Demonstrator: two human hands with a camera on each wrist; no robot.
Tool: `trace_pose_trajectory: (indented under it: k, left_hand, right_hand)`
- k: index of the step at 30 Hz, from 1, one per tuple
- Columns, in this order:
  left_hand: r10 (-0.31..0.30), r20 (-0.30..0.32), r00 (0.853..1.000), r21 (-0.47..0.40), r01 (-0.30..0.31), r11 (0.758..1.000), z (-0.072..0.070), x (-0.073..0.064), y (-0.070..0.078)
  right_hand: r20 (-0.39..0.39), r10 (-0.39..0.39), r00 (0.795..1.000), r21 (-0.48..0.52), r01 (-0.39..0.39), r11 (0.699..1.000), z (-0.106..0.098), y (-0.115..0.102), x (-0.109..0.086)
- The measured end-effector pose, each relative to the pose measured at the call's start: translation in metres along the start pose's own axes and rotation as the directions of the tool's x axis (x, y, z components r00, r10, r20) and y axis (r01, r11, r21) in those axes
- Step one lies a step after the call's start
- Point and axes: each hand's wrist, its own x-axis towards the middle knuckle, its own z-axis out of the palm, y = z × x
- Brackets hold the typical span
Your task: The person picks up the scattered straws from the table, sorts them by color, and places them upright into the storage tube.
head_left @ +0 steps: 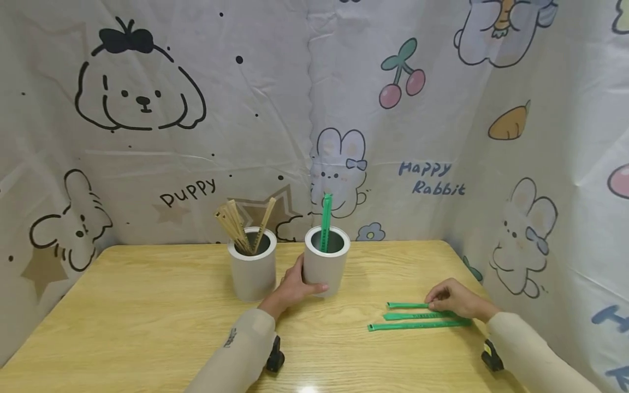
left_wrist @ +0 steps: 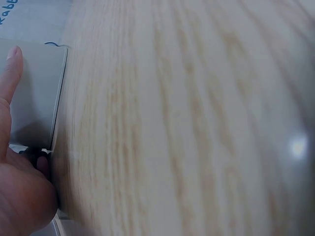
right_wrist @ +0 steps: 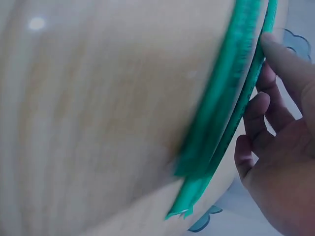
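My left hand (head_left: 295, 286) grips the lower part of a pale cylindrical cup (head_left: 324, 275), its thumb across the front. Inside that cup stand green paper-wrapped straws (head_left: 326, 221). In the left wrist view, the thumb lies along the cup's wall (left_wrist: 37, 93). At the right, my right hand (head_left: 454, 298) pinches the farthest green wrapped straw (head_left: 405, 305) between thumb and fingers. Two more green straws lie nearer me, a middle one (head_left: 408, 316) and a front one (head_left: 413, 326). The right wrist view shows the thumb on the pinched straw (right_wrist: 246, 93), close beside another.
A matching cup (head_left: 253, 278) with several tan wrapped straws (head_left: 233, 224) stands to the left of the held cup. Both cups are near the back of the wooden table (head_left: 147, 311). A printed curtain (head_left: 275, 109) hangs behind and along the right side.
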Motion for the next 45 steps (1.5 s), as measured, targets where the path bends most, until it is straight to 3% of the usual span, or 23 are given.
trace_pose_trajectory:
  k: [5,9,11,13,15,18,20,21,24,26,28,29,30,35,37,41,45]
  left_hand:
    - [-0.008,0.004,1.000,0.014,0.008,1.000,0.002,0.001,0.001]
    - [-0.027,-0.009,1.000,0.018,0.027,0.999,0.001,0.001,0.001]
    - [-0.026,-0.006,1.000,0.016,0.026,1.000,0.001,0.002,0.000]
    - [-0.026,-0.004,1.000,0.017,0.026,1.000,0.000,0.001,0.001]
    - [-0.028,-0.003,1.000,0.016,0.028,0.999,0.000,0.001,0.000]
    - [-0.021,-0.001,1.000,0.022,0.021,1.000,-0.001,0.000,0.001]
    - [-0.020,0.003,1.000,0.023,0.020,1.000,-0.002,0.000,0.000]
    - [-0.019,0.005,1.000,0.023,0.018,1.000,-0.002,0.000,0.000]
    - [-0.019,0.013,1.000,0.027,0.019,0.999,-0.002,-0.001,0.001]
    - [-0.023,0.017,1.000,0.031,0.022,0.999,-0.003,-0.002,0.001]
    - [-0.027,0.019,0.999,0.030,0.027,0.999,-0.003,-0.002,0.002]
    - [-0.029,0.019,0.999,0.026,0.028,0.999,-0.002,-0.002,0.001]
    - [-0.030,0.018,0.999,0.023,0.030,0.999,-0.002,-0.002,0.001]
    - [-0.030,0.020,0.999,0.028,0.030,0.999,0.001,-0.001,-0.001]
    - [-0.026,0.016,1.000,0.041,0.026,0.999,0.001,-0.001,-0.001]
    - [-0.016,0.002,1.000,0.049,0.016,0.999,0.001,0.000,-0.001]
    - [-0.015,-0.001,1.000,0.051,0.015,0.999,-0.002,0.002,-0.003]
  right_hand:
    - [-0.145,0.109,0.983,0.051,-0.103,0.993,-0.012,-0.022,0.007]
    - [-0.269,0.187,0.945,0.207,-0.132,0.969,-0.016,-0.063,0.023]
    - [-0.329,0.206,0.922,0.368,-0.075,0.927,-0.016,-0.085,0.033]
    - [-0.375,0.204,0.904,0.550,0.040,0.834,-0.016,-0.108,0.044]
    - [-0.410,0.189,0.892,0.706,0.180,0.685,-0.017,-0.132,0.055]
    - [-0.450,0.141,0.882,0.806,0.334,0.489,-0.019,-0.165,0.071]
    - [-0.470,0.118,0.875,0.831,0.393,0.394,-0.018,-0.185,0.081]
    - [-0.473,0.112,0.874,0.839,0.408,0.360,-0.017,-0.192,0.086]
    - [-0.466,0.120,0.877,0.859,0.416,0.298,-0.007,-0.208,0.102]
    - [-0.448,0.149,0.881,0.870,0.391,0.301,0.005,-0.212,0.113]
    - [-0.430,0.186,0.883,0.872,0.354,0.338,0.018,-0.211,0.123]
    - [-0.419,0.205,0.885,0.869,0.325,0.374,0.025,-0.209,0.127]
    - [-0.405,0.220,0.887,0.861,0.290,0.418,0.031,-0.206,0.131]
    - [-0.351,0.269,0.897,0.672,0.042,0.739,0.053,-0.181,0.133]
    - [-0.334,0.257,0.907,0.562,-0.027,0.826,0.054,-0.170,0.129]
    - [-0.272,0.200,0.941,0.429,-0.067,0.901,0.047,-0.149,0.116]
    - [-0.184,0.149,0.972,0.332,-0.081,0.940,0.038,-0.131,0.095]
